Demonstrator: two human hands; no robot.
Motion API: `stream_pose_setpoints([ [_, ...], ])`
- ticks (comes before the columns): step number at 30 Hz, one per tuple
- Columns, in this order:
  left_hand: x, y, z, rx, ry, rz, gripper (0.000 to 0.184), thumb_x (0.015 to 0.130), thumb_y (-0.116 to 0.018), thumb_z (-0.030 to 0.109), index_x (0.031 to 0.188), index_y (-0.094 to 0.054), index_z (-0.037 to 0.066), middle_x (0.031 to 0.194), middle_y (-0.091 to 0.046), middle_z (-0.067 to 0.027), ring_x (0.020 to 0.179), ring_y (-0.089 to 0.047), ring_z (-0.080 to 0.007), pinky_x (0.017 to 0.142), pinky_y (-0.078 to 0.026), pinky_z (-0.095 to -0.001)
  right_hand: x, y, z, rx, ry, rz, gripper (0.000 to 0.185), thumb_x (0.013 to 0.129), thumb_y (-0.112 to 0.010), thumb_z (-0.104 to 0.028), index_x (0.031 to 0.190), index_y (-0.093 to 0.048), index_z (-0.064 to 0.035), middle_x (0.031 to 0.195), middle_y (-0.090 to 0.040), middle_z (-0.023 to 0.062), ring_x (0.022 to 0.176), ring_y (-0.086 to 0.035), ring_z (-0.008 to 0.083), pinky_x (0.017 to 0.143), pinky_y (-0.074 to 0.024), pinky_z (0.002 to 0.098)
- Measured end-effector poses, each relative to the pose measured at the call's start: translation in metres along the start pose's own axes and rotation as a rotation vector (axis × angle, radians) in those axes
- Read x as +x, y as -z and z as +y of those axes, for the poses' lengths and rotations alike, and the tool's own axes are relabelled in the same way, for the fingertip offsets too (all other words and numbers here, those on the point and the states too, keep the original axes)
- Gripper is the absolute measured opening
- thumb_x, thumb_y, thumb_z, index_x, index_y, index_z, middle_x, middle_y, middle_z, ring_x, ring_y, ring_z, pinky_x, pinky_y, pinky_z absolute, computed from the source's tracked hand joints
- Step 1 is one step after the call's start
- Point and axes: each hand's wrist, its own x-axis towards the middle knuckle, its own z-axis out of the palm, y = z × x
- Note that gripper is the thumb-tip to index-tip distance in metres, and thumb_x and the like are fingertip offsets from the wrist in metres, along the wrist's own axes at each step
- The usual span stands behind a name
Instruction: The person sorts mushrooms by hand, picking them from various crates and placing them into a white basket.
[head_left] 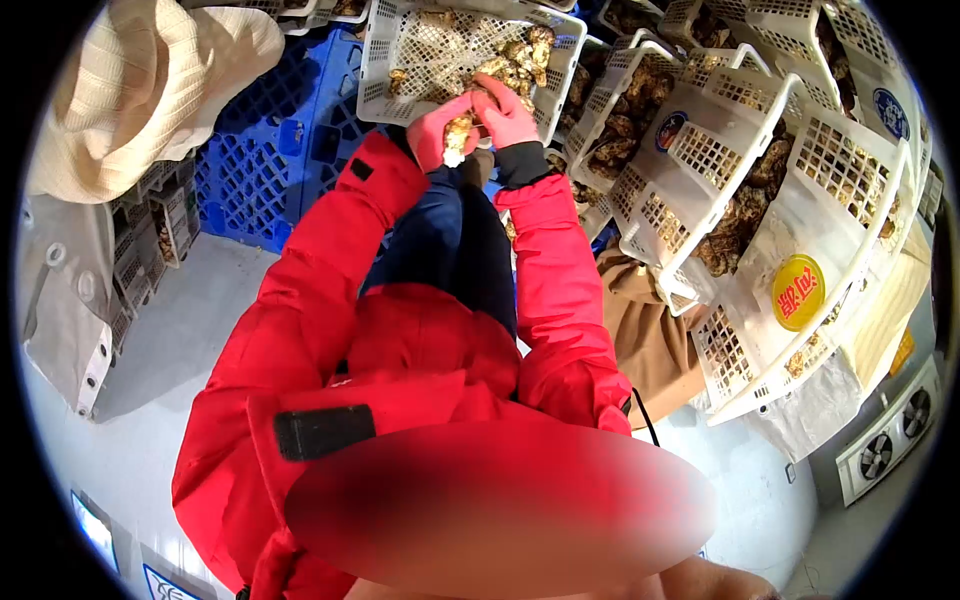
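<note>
Bright, cool light fills a fisheye circle ringed by black corners.
White latticed plastic crates [705, 150] bend toward the right edge; glare whitens the lower tip of the rough brown-and-cream shell [457, 138]; soft shadow greys the pale smooth floor [215, 320]; an oval blur smears the red padded jacket [420, 330] low down.

open: left part of front basket [432, 58] | blocked: shells [522, 66] heaped right; crates [706, 152] stacked beyond
</note>
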Motion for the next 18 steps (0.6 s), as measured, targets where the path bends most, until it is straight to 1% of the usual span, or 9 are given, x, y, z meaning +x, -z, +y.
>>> stream_pose_setpoints([
  [2, -0.006, 0.006, -0.002, 0.291, -0.219, 0.076, 0.048, 0.089, -0.056, 0.021, 0.126, -0.043, -0.006, 0.094, -0.061, -0.0106, 0.075, -0.059, -0.0159, 0.064, -0.048, -0.0253, 0.004, -0.007, 0.005, -0.158, 0.031, -0.095, 0.042, 0.089, -0.054, -0.018, 0.127, -0.047, -0.0001, 0.112, -0.055, 0.0104, 0.097, -0.058, 0.0184, 0.081, -0.0460, 0.0260],
  [5, -0.017, 0.022, -0.021, 0.272, -0.390, 0.224, 0.049, 0.089, -0.056, 0.026, 0.126, -0.043, -0.003, 0.101, -0.061, -0.0116, 0.085, -0.061, -0.0188, 0.063, -0.051, -0.0267, 0.001, -0.010, 0.012, -0.395, 0.211, -0.183, 0.041, 0.088, -0.055, -0.019, 0.125, -0.051, -0.0021, 0.118, -0.056, 0.0107, 0.107, -0.053, 0.0180, 0.091, -0.0411, 0.0279],
  [6, -0.016, 0.033, -0.031, -0.129, -0.134, 0.186, 0.046, 0.092, -0.050, 0.030, 0.126, -0.045, 0.000, 0.103, -0.061, -0.0115, 0.086, -0.061, -0.0199, 0.059, -0.051, -0.0266, 0.005, -0.010, 0.018, -0.440, 0.236, -0.221, 0.041, 0.088, -0.056, -0.019, 0.125, -0.051, -0.0030, 0.120, -0.055, 0.0106, 0.108, -0.052, 0.0172, 0.093, -0.0398, 0.0278],
  [8, -0.010, 0.055, -0.052, -0.919, 0.394, 0.094, 0.044, 0.096, -0.039, 0.038, 0.125, -0.048, 0.005, 0.107, -0.062, -0.0113, 0.089, -0.062, -0.0221, 0.050, -0.050, -0.0266, 0.028, 0.011, 0.056, -0.075, -0.031, -0.031, 0.039, 0.087, -0.058, -0.018, 0.123, -0.053, -0.0034, 0.114, -0.059, 0.0100, 0.103, -0.055, 0.0161, 0.089, -0.0425, 0.0269],
  [9, -0.018, 0.058, -0.048, -0.997, 0.416, 0.109, 0.042, 0.096, -0.041, 0.037, 0.124, -0.048, 0.006, 0.109, -0.062, -0.0119, 0.092, -0.062, -0.0238, 0.051, -0.049, -0.0254, 0.054, 0.038, 0.102, -0.278, -0.036, 0.157, 0.044, 0.085, -0.060, -0.029, 0.120, -0.055, -0.0041, 0.103, -0.065, 0.0102, 0.091, -0.061, 0.0191, 0.081, -0.0469, 0.0288],
  [10, -0.024, 0.063, -0.056, -1.041, 0.402, 0.112, 0.043, 0.096, -0.041, 0.037, 0.125, -0.047, 0.006, 0.111, -0.061, -0.0117, 0.093, -0.062, -0.0242, 0.052, -0.048, -0.0247, 0.078, 0.062, 0.129, -0.188, -0.150, 0.294, 0.044, 0.082, -0.062, -0.028, 0.119, -0.056, -0.0042, 0.101, -0.066, 0.0107, 0.090, -0.061, 0.0171, 0.079, -0.0469, 0.0279],
  [12, -0.035, 0.076, -0.074, -1.125, 0.367, 0.127, 0.045, 0.096, -0.041, 0.038, 0.127, -0.046, 0.005, 0.115, -0.059, -0.0111, 0.096, -0.062, -0.0250, 0.054, -0.047, -0.0233, 0.117, 0.091, 0.150, -0.854, -0.394, 0.495, 0.051, 0.071, -0.066, -0.032, 0.116, -0.059, -0.0103, 0.101, -0.065, 0.0141, 0.092, -0.063, 0.0268, 0.082, -0.0476, 0.0355],
  [14, -0.041, 0.082, -0.087, -1.097, 0.348, 0.202, 0.043, 0.096, -0.042, 0.035, 0.124, -0.046, 0.004, 0.121, -0.055, -0.0119, 0.105, -0.057, -0.0256, 0.053, -0.045, -0.0217, 0.157, 0.118, 0.200, -0.995, -0.155, 0.479, 0.051, 0.069, -0.067, -0.034, 0.114, -0.059, -0.0122, 0.102, -0.064, 0.0147, 0.096, -0.061, 0.0309, 0.083, -0.0474, 0.0394],
  [18, -0.046, 0.095, -0.118, -1.110, 0.409, 0.318, 0.042, 0.095, -0.046, 0.031, 0.125, -0.045, 0.003, 0.124, -0.051, -0.0134, 0.110, -0.052, -0.0258, 0.054, -0.046, -0.0217, 0.194, 0.108, 0.192, -1.572, -0.195, 0.351, 0.050, 0.066, -0.073, -0.041, 0.106, -0.059, -0.0158, 0.112, -0.057, 0.0103, 0.099, -0.058, 0.0300, 0.082, -0.0484, 0.0395],
])
